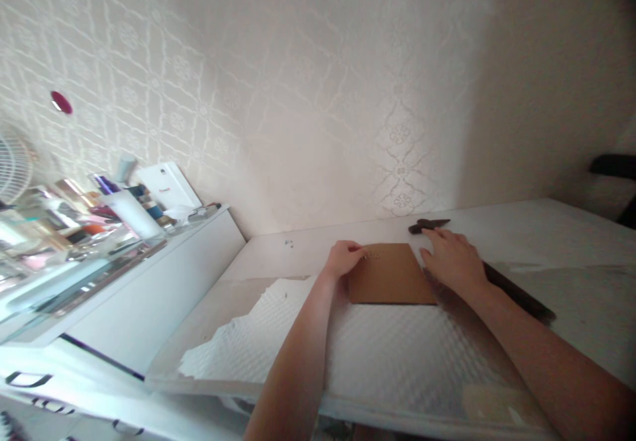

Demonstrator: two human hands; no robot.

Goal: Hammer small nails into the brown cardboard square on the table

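A brown cardboard square (pixel 392 279) lies on a quilted white sheet, with several tiny studs or nails (pixel 372 255) clustered near its upper left corner. My left hand (pixel 344 259) is at that corner, its fingers curled together; whether they pinch the cardboard or something tiny is not clear. Just right of the cardboard, my right hand (pixel 453 259) reaches forward with thumb and fingers apart, the fingertips close to the dark head of a hammer (pixel 426 226). The hammer's long handle runs back to the right, partly hidden under my right hand and forearm.
The quilted white sheet (pixel 248 332) has a ragged left edge and covers part of the white table (pixel 511 229). A few small bits (pixel 289 244) lie at the back left. A white dresser (pixel 163 282) crowded with bottles stands left; a patterned wall (pixel 308 97) rises behind.
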